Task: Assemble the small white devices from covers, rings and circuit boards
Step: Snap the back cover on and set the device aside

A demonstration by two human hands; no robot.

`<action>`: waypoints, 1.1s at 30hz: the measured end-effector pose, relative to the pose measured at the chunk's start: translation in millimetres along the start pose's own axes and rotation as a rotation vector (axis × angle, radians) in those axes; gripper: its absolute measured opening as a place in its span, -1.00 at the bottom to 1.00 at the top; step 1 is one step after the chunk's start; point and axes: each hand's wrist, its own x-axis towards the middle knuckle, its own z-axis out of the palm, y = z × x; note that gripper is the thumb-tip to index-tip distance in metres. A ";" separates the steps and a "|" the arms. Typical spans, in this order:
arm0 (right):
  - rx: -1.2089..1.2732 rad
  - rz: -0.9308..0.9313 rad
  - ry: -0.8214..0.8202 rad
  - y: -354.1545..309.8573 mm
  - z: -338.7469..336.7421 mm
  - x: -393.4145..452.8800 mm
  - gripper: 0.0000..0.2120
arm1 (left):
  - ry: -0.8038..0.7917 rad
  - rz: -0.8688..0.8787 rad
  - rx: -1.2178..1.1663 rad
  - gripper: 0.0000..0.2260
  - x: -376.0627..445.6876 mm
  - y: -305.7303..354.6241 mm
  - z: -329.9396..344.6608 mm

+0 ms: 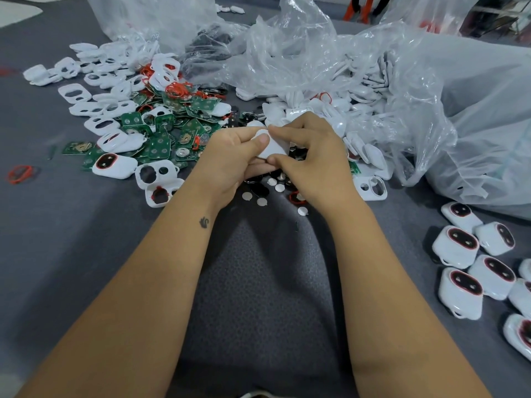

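Note:
Both hands meet at the centre over a small white device. My left hand grips it from the left, thumb on its top face. My right hand pinches it from the right, fingers curled over its far edge and thumb at its near edge. Green circuit boards lie piled to the left, mixed with white covers and red rings. Small round silver discs are scattered just under my wrists. What the device's underside looks like is hidden.
Assembled white devices with dark, red-ringed windows sit grouped at the right. Crumpled clear plastic bags holding more white covers fill the back and right. A loose red ring lies far left on the grey cloth surface.

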 end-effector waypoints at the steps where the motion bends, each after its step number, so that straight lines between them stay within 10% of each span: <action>1: 0.033 0.012 0.001 -0.9 0.3 0.0 -0.62 | 0.009 0.004 -0.012 -0.79 0.4 0.0 0.9; 8: 0.566 0.363 0.179 -2.8 3.5 2.0 -0.81 | 0.022 0.063 -0.155 -0.78 0.8 4.2 4.1; 16: 0.870 0.363 0.088 3.8 7.1 0.5 -0.81 | -0.067 0.151 -0.032 -0.77 -4.8 3.4 6.6; 33: 0.688 0.308 0.102 4.1 9.4 0.2 -0.79 | 0.135 0.116 -0.036 -0.80 2.4 -2.5 4.8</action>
